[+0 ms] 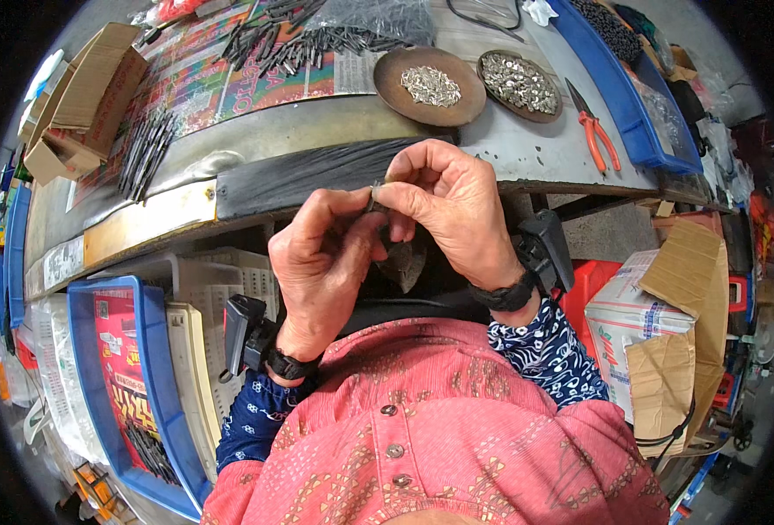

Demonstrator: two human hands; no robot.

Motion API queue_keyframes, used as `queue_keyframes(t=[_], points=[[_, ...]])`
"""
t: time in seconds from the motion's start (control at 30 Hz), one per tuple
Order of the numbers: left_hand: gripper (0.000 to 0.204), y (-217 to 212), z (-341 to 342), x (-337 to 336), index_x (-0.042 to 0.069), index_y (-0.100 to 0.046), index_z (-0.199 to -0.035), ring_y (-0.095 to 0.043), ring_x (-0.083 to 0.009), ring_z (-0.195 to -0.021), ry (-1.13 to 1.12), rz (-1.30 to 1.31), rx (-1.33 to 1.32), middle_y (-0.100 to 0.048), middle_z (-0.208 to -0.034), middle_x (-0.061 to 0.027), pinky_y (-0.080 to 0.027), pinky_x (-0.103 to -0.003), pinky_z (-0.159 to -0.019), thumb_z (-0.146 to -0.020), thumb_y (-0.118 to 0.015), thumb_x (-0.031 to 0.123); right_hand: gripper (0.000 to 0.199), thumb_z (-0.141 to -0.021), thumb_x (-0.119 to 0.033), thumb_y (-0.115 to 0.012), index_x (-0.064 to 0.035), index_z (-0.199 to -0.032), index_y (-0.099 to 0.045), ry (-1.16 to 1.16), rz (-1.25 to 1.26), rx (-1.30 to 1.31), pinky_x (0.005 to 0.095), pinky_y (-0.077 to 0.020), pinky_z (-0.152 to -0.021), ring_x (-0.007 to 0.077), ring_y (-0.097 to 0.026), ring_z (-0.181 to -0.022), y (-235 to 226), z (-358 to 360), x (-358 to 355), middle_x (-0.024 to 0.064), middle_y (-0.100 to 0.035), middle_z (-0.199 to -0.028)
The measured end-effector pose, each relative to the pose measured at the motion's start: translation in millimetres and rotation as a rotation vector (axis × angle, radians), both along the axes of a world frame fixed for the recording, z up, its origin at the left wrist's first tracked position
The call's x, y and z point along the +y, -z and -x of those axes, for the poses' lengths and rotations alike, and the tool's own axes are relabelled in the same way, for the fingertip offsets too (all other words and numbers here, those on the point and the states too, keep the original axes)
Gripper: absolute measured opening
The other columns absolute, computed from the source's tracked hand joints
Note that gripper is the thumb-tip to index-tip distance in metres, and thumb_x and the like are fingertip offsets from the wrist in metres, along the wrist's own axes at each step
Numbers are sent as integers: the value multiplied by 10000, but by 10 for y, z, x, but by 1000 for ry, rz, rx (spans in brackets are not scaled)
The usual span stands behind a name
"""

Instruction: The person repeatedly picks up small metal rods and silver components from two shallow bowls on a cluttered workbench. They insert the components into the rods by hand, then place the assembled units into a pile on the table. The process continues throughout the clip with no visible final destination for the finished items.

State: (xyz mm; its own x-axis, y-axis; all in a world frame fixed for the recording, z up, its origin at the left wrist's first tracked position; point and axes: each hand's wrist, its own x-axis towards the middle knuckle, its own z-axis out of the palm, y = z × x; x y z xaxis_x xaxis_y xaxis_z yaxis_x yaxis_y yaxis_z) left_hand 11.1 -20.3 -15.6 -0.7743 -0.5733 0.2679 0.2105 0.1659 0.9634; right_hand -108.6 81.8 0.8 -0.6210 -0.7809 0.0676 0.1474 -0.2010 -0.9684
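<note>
Just in front of the bench (527,157) edge, the left hand (321,262) and right hand (448,206) pinch together on a small metal part (375,198), seemingly light, stiff and slippery, best gripped by fingertips at its ends.

Bare metal is seen along the near edge of the desk (317,131), just beyond the raised hands — a band where a hand could be passed sideways. Farther back the way is blocked by two brown dishes (431,85) of small metal parts, with orange-handled pliers (595,131) beside them and a blue tray (632,105) closing the right end. The left part is crowded by dark metal rods (146,153) and a cardboard box (81,96). Below the desk edge, room is taken by a blue crate (155,385) at the left.
</note>
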Motion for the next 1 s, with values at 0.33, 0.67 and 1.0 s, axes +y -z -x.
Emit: queue_keyframes(t=[0.33, 0.67, 1.0], points=[[94, -94, 62, -55, -17, -610, -975, -518, -17, -619, 32, -94, -33, -617, -736, 7, -414, -168, -527, -901, -634, 35, 82, -877, -41, -637, 17, -934, -626, -8, -84, 151, 192, -462, -541, 40, -558, -622, -89, 1, -26, 6, -634, -775], [79, -128, -22, -253, 4, -615, -860, -464, 3, -616, 39, -337, 42, -577, -715, 48, -358, -153, -531, -884, -672, 53, 127, -853, -95, -656, 30, -873, -642, -47, -241, 511, 245, -462, -562, 78, -572, -632, -375, 262, -195, 27, -622, -726], [123, -85, -88, -394, 24, -585, -802, -452, -14, -568, 14, -299, 78, -581, -697, 18, -341, -163, -499, -882, -669, 67, 92, -796, -111, -646, -64, -858, -697, 193, -350, 1540, 381, -471, -771, 278, -567, -879, -306, 854, -1128, 86, -626, -849]])
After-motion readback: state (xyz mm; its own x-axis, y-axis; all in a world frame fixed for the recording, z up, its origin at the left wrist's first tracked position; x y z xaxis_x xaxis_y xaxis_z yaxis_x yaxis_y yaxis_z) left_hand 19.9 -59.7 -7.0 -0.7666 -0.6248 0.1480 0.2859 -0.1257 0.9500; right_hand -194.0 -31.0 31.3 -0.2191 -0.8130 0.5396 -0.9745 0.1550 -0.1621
